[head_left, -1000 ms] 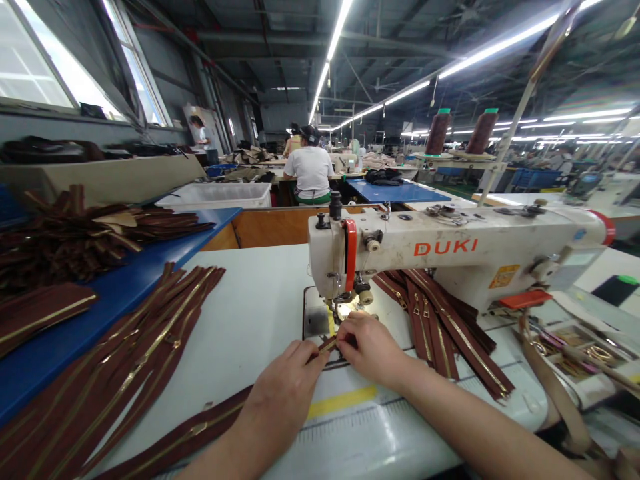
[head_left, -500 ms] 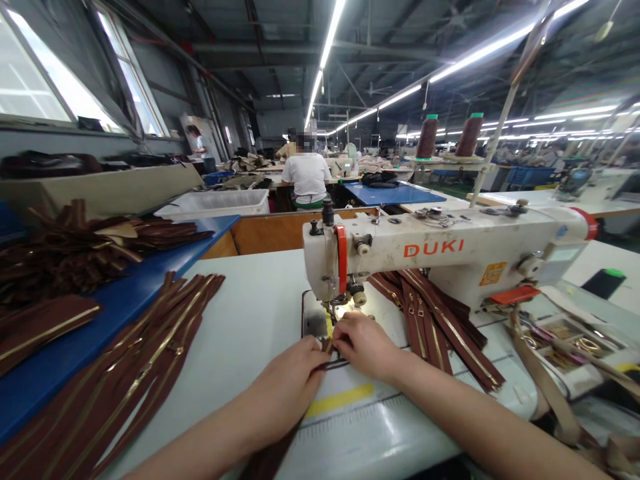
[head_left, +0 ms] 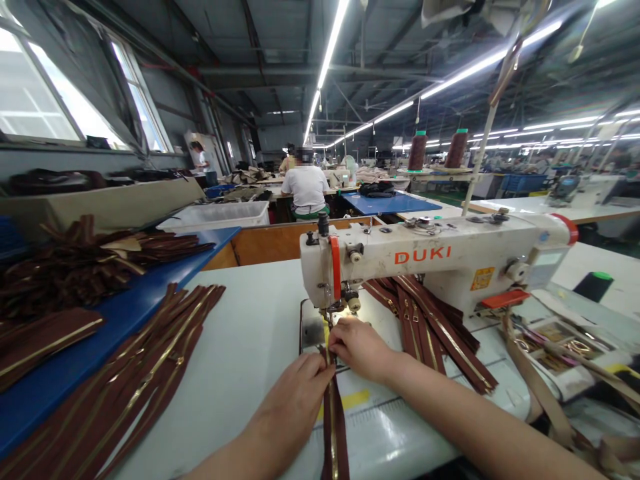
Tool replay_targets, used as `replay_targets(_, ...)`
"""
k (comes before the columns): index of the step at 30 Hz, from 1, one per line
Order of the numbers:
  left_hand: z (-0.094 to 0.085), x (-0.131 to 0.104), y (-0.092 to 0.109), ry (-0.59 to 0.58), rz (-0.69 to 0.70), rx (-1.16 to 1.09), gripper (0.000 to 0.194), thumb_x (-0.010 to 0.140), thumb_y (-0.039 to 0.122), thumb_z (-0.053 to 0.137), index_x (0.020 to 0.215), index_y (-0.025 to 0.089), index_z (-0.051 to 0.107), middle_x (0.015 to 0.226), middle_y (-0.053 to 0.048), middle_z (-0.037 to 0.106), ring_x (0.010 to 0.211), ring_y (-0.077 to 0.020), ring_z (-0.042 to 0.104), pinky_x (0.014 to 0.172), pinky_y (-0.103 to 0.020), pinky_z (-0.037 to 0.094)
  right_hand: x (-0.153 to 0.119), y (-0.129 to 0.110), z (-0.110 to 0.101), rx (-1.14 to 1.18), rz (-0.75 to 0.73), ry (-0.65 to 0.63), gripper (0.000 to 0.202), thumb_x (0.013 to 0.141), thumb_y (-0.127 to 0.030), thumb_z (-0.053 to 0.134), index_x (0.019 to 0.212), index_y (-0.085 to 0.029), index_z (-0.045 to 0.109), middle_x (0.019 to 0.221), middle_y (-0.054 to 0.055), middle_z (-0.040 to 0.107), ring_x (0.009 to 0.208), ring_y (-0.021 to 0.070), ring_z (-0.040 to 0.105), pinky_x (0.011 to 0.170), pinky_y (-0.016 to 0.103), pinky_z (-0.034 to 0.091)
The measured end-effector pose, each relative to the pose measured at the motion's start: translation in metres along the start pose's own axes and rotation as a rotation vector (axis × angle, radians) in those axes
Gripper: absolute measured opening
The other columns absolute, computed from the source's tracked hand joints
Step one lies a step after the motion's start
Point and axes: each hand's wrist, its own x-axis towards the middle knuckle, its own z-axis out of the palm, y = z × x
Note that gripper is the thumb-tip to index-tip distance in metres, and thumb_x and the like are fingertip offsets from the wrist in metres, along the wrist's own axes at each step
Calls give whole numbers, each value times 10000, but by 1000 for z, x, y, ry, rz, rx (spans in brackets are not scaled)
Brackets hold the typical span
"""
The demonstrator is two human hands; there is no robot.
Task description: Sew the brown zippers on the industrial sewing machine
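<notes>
Under the needle area of the white sewing machine (head_left: 375, 257), both hands pinch the upper end of a brown zipper strip (head_left: 334, 427) with gold teeth. My left hand (head_left: 300, 390) is closed on it from the left, just in front of the presser foot. My right hand (head_left: 357, 347) grips it with closed fingers slightly higher and to the right, beside the needle. The strip runs down toward the table's front edge. The tip of the strip between the fingers is partly hidden.
Brown zippers (head_left: 165, 353) lie on the left of the table, with a larger pile (head_left: 65, 267) on the blue surface (head_left: 120, 307). More zippers (head_left: 450, 333) spread behind the right arm. A parts tray (head_left: 565, 347) stands at right. A person in white (head_left: 306, 187) sits ahead.
The zipper strip now hangs straight toward the front edge, more of it visible below my left hand. My left hand has turned and shifted slightly. The camera view has moved a little.
</notes>
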Motion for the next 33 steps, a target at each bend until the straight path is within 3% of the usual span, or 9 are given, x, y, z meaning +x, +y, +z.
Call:
replay_targets(6,5,-3,-14,-8,163,190,437,766,1,395,1140,125,586,1167,-133,637,1106,-250,563,951,-421,481,0,-7,-3,-16,32,-7,136,835,-122,520,788,-171,638,815,42,615,785,160,552,665,250,360)
replay_targets(15,-3,4,-16,-85,259,233,425,776,6,367,1121,79,605,1154,-163,658,1097,-239,604,960,-376,487,0,1,4,44,53,71,104,831,-122,531,862,-173,616,872,58,623,834,178,552,723,263,395)
replay_targets(18,-4,5,-16,-95,235,235,436,781,2,368,1153,77,583,1211,-162,627,1152,-229,566,989,-366,458,-9,6,2,112,26,124,134,825,-102,531,918,-166,604,891,61,629,856,174,554,761,263,414)
replay_targets(21,-2,9,-19,-96,192,215,433,794,9,383,1177,89,567,1236,-151,612,1173,-222,548,1000,-367,443,-22,9,-2,148,-84,131,134,853,-111,500,848,-169,620,824,49,627,829,170,557,755,262,425)
replay_targets(26,-1,21,-22,-79,111,206,352,825,42,432,1137,73,592,1198,-163,634,1125,-224,586,957,-371,482,-32,7,-5,42,-248,107,188,899,-158,454,907,-164,641,858,69,644,846,183,558,788,280,437)
replay_targets(33,6,25,-27,-54,112,244,347,824,37,451,1143,54,585,1183,-174,640,1120,-235,586,943,-381,496,-28,3,-8,-139,-266,86,217,910,-169,454,820,-150,651,787,65,640,782,188,545,740,275,443)
